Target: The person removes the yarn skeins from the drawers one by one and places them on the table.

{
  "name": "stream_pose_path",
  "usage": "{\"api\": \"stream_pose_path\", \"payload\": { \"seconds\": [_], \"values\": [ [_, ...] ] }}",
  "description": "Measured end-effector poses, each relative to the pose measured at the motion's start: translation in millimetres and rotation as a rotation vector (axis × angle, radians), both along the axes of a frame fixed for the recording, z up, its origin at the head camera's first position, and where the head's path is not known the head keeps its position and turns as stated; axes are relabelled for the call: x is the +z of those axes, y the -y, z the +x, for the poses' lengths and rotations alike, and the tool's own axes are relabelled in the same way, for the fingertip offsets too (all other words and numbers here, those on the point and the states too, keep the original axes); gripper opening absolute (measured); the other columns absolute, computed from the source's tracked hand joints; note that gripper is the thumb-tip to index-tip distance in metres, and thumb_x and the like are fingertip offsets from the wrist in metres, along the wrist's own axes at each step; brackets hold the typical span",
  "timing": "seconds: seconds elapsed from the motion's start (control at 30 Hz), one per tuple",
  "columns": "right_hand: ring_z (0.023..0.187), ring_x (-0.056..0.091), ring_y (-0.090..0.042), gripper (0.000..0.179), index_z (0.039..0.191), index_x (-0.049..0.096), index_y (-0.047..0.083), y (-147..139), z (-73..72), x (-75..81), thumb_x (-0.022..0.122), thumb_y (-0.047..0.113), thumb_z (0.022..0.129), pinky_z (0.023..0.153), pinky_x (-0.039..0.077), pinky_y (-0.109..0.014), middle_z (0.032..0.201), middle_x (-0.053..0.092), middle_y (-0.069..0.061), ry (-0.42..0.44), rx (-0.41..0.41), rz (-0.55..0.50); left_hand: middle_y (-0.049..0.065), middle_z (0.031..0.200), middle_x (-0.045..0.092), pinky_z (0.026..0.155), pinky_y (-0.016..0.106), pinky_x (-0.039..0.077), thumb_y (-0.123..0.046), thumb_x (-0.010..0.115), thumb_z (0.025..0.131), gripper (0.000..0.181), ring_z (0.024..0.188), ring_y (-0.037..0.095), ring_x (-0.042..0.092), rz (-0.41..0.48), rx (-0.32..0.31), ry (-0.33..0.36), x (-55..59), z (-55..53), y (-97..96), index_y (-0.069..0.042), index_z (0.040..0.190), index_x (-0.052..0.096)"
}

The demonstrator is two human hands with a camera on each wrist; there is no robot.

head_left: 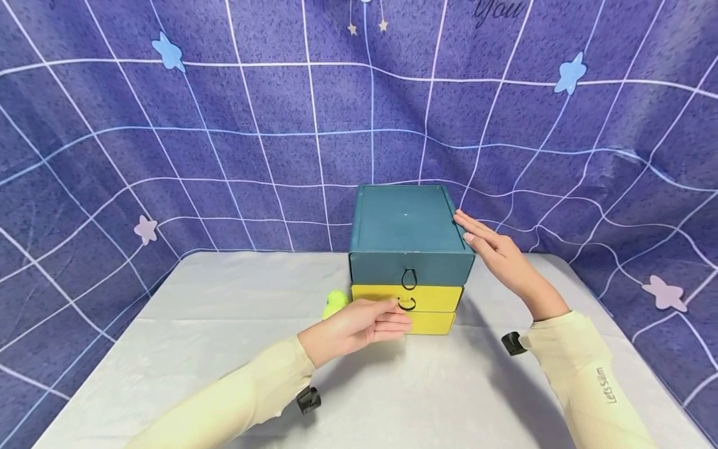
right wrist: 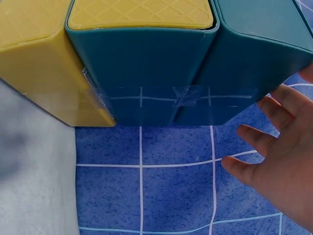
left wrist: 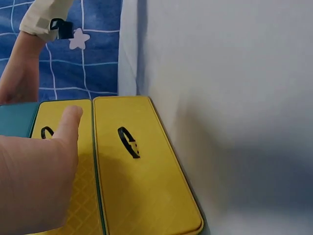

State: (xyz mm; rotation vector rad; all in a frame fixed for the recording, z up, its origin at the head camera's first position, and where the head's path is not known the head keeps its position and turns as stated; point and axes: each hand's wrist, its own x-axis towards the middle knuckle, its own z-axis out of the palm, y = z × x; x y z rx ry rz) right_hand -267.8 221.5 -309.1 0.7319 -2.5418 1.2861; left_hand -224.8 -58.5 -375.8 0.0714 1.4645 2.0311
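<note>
A stacked drawer unit stands on the table, with a teal drawer (head_left: 411,265) on top and a yellow middle drawer (head_left: 370,293) and yellow bottom drawer (head_left: 432,323) below. My left hand (head_left: 359,324) reaches across the lower fronts, fingers fairly straight, its fingertips right at the middle drawer's black loop handle (head_left: 406,304). In the left wrist view, my thumb partly covers that handle, while the bottom drawer's loop handle (left wrist: 128,142) shows whole. My right hand (head_left: 502,255) lies along the upper right side of the teal drawer, fingers extended and fingertips at its edge.
A bright yellow-green object (head_left: 335,302) sits left of the unit, partly hidden behind my left hand. The white-covered table (head_left: 235,312) meets a blue grid-patterned cloth (head_left: 269,156) behind. Clear tape (right wrist: 146,100) crosses the unit's side.
</note>
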Motion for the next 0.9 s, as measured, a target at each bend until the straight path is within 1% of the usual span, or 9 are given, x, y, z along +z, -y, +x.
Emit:
{"api": "stream_pose_path", "payload": {
  "seconds": [0.1,0.17,0.3,0.43,0.57,0.67,0.73,0.9],
  "values": [
    [0.143,0.021,-0.018,0.043,0.147,0.041,0.021,0,0.1,-0.3,0.041,0.024,0.104,0.115,0.02,-0.052,0.155,0.031,0.0,-0.014,-0.001,0.001,0.031,0.118,0.06,0.097,0.044,0.048,-0.011,0.048,0.101,0.029,0.114,0.041,0.057,0.008,0.01,0.016,-0.8,-2.6,-6.1,0.01,0.122,0.053],
    [0.143,0.022,-0.018,0.042,0.147,0.041,0.02,0,0.0,-0.6,0.041,0.023,0.104,0.116,0.02,-0.048,0.155,0.032,-0.001,-0.018,-0.001,-0.001,0.031,0.117,0.061,0.095,0.044,0.049,-0.01,0.047,0.101,0.028,0.113,0.04,0.058,0.013,0.017,0.025,-1.0,-3.8,-9.6,0.008,0.121,0.054],
    [0.143,0.023,-0.017,0.042,0.147,0.041,0.021,0,1.1,0.3,0.041,0.024,0.104,0.117,0.02,-0.044,0.154,0.032,0.003,-0.017,0.001,0.0,0.029,0.115,0.062,0.093,0.042,0.051,-0.008,0.045,0.102,0.021,0.109,0.038,0.062,0.018,0.036,0.044,-1.2,-5.7,-14.8,0.007,0.113,0.056],
    [0.143,0.023,-0.015,0.043,0.146,0.041,0.022,1,1.6,1.0,0.042,0.026,0.104,0.116,0.021,-0.045,0.153,0.032,0.009,-0.01,-0.008,0.005,0.028,0.117,0.062,0.093,0.041,0.052,-0.005,0.044,0.101,0.019,0.109,0.036,0.062,0.019,0.046,0.056,-1.4,-6.4,-17.4,0.006,0.106,0.058],
    [0.143,0.022,-0.018,0.043,0.147,0.041,0.022,1,1.0,1.5,0.042,0.026,0.104,0.116,0.021,-0.047,0.154,0.032,0.007,-0.003,-0.01,0.002,0.029,0.118,0.061,0.094,0.042,0.05,-0.004,0.043,0.101,0.019,0.11,0.037,0.061,0.017,0.044,0.054,-1.2,-6.0,-18.0,0.006,0.107,0.057],
    [0.144,0.022,-0.021,0.043,0.147,0.04,0.021,0,0.4,1.0,0.042,0.024,0.104,0.116,0.02,-0.049,0.154,0.031,0.003,-0.005,-0.001,0.005,0.029,0.118,0.062,0.092,0.041,0.052,-0.005,0.043,0.101,0.019,0.11,0.037,0.061,0.005,0.038,0.045,-1.6,-4.9,-17.5,0.006,0.108,0.057],
    [0.144,0.021,-0.018,0.043,0.147,0.041,0.021,0,0.2,0.5,0.042,0.025,0.104,0.116,0.02,-0.049,0.154,0.031,0.004,-0.004,-0.003,0.008,0.029,0.117,0.062,0.091,0.04,0.052,-0.004,0.043,0.101,0.019,0.109,0.037,0.061,-0.002,0.031,0.039,-1.9,-3.9,-17.0,0.006,0.108,0.057],
    [0.143,0.021,-0.017,0.043,0.147,0.04,0.021,0,-0.6,-0.8,0.041,0.024,0.104,0.116,0.02,-0.049,0.155,0.031,0.001,-0.003,0.001,0.007,0.028,0.116,0.063,0.091,0.04,0.053,-0.005,0.044,0.101,0.019,0.109,0.037,0.062,-0.014,0.011,0.024,-2.1,-1.8,-15.3,0.007,0.11,0.057]
  ]
}}
